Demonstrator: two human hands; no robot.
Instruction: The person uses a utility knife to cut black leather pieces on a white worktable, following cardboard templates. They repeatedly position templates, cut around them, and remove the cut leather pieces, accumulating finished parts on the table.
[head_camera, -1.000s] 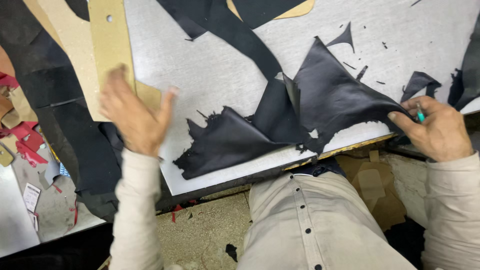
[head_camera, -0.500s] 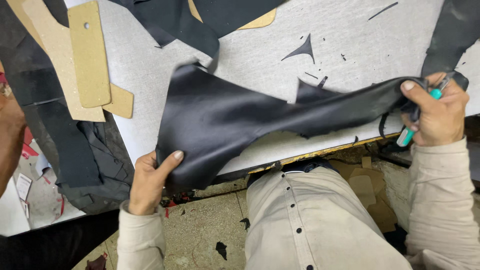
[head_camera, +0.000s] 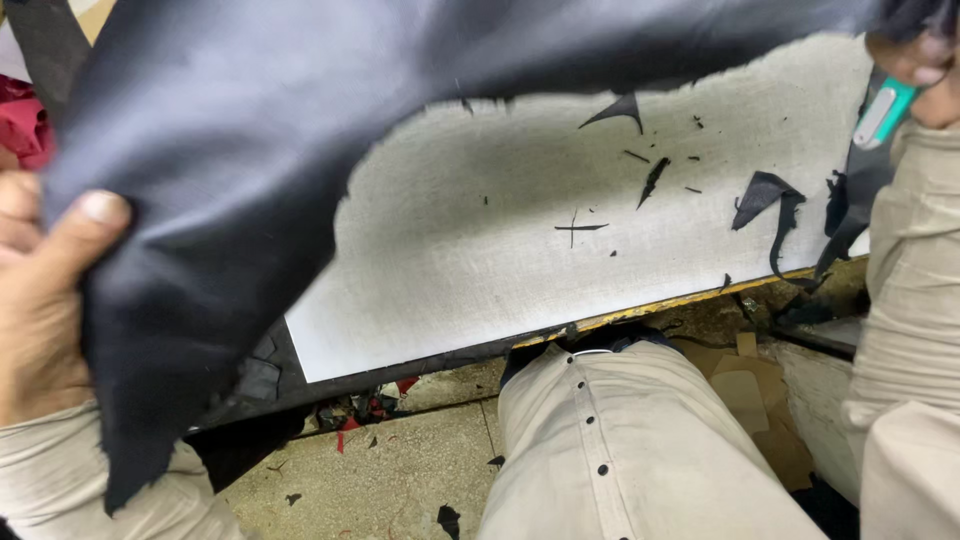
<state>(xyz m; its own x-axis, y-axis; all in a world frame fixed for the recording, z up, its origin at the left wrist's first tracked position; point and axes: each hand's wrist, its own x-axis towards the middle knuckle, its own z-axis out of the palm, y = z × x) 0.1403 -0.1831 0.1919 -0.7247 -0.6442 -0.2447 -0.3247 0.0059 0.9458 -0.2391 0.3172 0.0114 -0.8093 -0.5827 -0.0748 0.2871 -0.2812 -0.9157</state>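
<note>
A large sheet of dark grey leather-like material (head_camera: 250, 170) is lifted off the table and stretched across the top and left of the view. My left hand (head_camera: 45, 300) pinches its lower left edge, thumb on top. My right hand (head_camera: 915, 60) grips the sheet's upper right corner and also holds a teal-handled cutting tool (head_camera: 882, 112). Both sleeves are beige. The sheet hides the far part of the table.
The pale grey cutting board (head_camera: 520, 260) carries small black offcuts (head_camera: 765, 195) and slivers near its right side. Its yellow front edge (head_camera: 680, 300) runs above my lap. Scraps lie on the concrete floor (head_camera: 380, 470). Red material (head_camera: 25, 125) shows at left.
The dark sheet has been raised from the table and pulled wide toward the camera. My left hand moved up and left with its edge; my right hand rose to the top right.
</note>
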